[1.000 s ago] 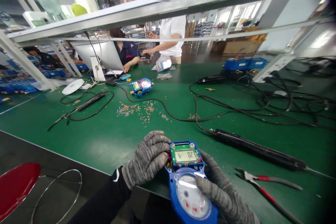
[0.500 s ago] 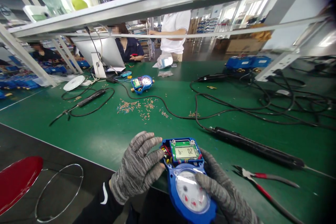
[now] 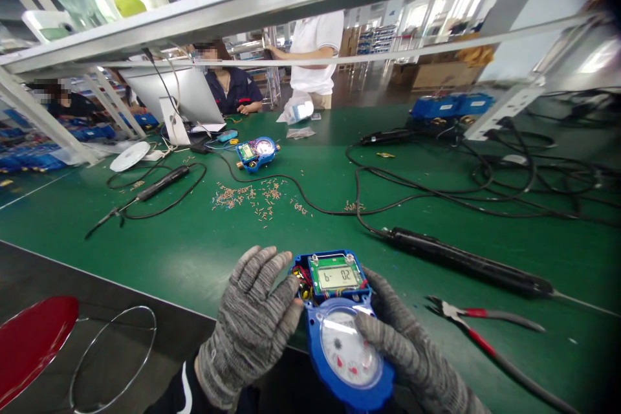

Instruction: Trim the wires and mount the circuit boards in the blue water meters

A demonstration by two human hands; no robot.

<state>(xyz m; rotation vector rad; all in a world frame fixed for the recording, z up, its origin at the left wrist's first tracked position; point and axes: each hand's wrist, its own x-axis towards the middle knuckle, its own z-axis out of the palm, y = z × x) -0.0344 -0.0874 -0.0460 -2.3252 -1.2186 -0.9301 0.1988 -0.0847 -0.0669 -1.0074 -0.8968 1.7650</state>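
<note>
A blue meter [image 3: 315, 343] with a round clear dial and an open box showing a circuit board and a lit display [image 3: 334, 277] is held at the table's front edge. My right hand [image 3: 407, 343], in a grey glove, grips its right side, thumb over the dial's rim. My left hand [image 3: 255, 317], gloved too, lies at the left side of the box with its fingers spread, the fingertips by the red and yellow wires [image 3: 303, 281]. Whether those fingertips press on anything is hard to tell. Red-handled cutters [image 3: 473, 323] lie to the right.
On the green table [image 3: 194, 265] are a black soldering tool [image 3: 466, 262], another at left [image 3: 162, 184], looping cables, scattered small bits [image 3: 233, 195] and a second blue meter [image 3: 257, 153]. A metal shelf [image 3: 194, 19] crosses overhead. Two people are beyond the table; a red stool [image 3: 39, 343] stands lower left.
The view has shifted slightly, so most things appear a little further left. Both hands keep nearly the same pose around the meter. A seated person's hand across the table has moved.
</note>
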